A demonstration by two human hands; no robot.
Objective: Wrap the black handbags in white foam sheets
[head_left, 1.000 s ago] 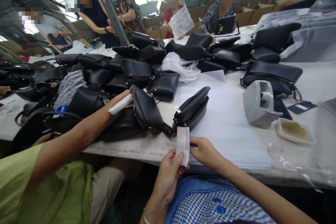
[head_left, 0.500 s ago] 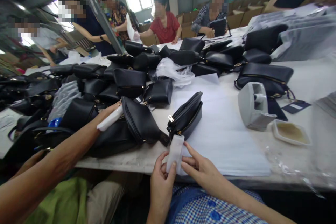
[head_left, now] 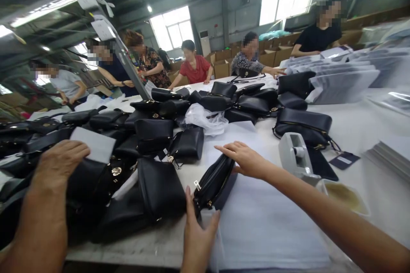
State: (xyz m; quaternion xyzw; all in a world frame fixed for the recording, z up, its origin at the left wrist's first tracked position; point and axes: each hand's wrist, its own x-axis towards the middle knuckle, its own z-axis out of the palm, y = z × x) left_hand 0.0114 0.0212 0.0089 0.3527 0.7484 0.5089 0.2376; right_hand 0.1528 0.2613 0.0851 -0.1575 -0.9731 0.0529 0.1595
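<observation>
A small black handbag point(head_left: 214, 181) with gold zip pulls stands on white sheets in front of me. My right hand point(head_left: 245, 160) grips its far upper end, fingers over the top edge. At the near end my left hand point(head_left: 199, 234) has thumb and index finger spread wide around the corner, close against the bag. A translucent white wrapping strip point(head_left: 207, 216) shows at that end, partly behind my left thumb. Just left lies another black handbag point(head_left: 162, 187). A co-worker's hand point(head_left: 64, 158) at far left holds a white sheet point(head_left: 94, 144).
Many black bags point(head_left: 153, 134) crowd the table's left and middle. A crumpled clear plastic bag point(head_left: 206, 119) lies beyond mine. To the right are a grey tape dispenser point(head_left: 293, 153), a shallow plastic tub point(head_left: 346, 196) and a black tag point(head_left: 344, 160). Several people work across the table.
My right hand has moved from the white strip up to the bag's far end. My left hand has spread its fingers at the near end. The view has tilted up; the co-worker's hand has shifted.
</observation>
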